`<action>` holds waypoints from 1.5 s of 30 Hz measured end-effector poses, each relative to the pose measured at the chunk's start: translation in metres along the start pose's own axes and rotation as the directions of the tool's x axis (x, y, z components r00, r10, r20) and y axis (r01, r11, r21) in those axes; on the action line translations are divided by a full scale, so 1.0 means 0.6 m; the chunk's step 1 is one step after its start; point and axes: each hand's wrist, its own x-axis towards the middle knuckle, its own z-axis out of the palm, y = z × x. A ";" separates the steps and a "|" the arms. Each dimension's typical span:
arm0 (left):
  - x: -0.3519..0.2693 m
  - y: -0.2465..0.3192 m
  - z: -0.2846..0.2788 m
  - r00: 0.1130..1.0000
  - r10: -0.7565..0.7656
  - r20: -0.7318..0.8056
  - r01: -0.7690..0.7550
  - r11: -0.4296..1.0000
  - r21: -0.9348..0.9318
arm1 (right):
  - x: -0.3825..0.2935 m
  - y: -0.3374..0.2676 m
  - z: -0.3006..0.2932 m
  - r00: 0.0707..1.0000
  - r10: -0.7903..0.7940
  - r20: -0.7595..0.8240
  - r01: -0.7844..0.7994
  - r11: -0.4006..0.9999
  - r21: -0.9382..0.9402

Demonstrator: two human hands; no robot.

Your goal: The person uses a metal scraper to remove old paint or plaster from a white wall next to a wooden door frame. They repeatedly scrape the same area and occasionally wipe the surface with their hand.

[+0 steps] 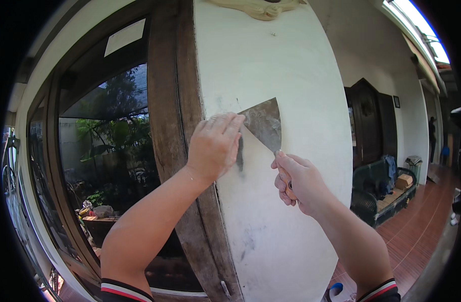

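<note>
My right hand (300, 181) grips the wooden handle (285, 181) of a wide putty knife. Its flat metal blade (264, 122) points up and left in front of the white wall (306, 75) and bears pale, chalky smears. My left hand (217, 145) is raised at the blade's left corner, fingers close together and bent. Its fingertips overlap or touch that corner; the palm is turned away, so whether anything lies under it is hidden. Dark smudges (249, 241) mark the wall low down, and a dark streak shows just right of my left hand.
A worn wooden door frame (177, 113) borders the wall on the left, beside a glass pane (109, 143) with reflected plants. A carved ornament (264, 9) hangs above. At right, a dark wicker bench (370, 209) holding a cardboard box (403, 182) stands on reddish tiles (415, 230).
</note>
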 end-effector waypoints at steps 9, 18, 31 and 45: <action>0.012 0.051 0.043 0.985 -0.054 0.162 0.050 0.998 0.032 | 0.015 -0.007 0.048 0.997 0.025 -0.073 -0.008 0.975 0.222; 0.019 0.053 0.056 0.978 -0.051 0.202 0.019 0.987 0.159 | 0.015 -0.015 0.066 0.987 0.047 -0.151 -0.007 0.968 0.253; 0.027 0.053 0.053 0.973 -0.074 0.218 0.045 0.990 0.137 | 0.012 -0.021 0.068 0.986 0.021 -0.167 0.010 0.983 0.184; 0.026 0.054 0.057 0.976 -0.080 0.204 0.050 0.988 0.147 | 0.012 -0.023 0.065 0.981 0.051 -0.187 -0.023 0.988 0.152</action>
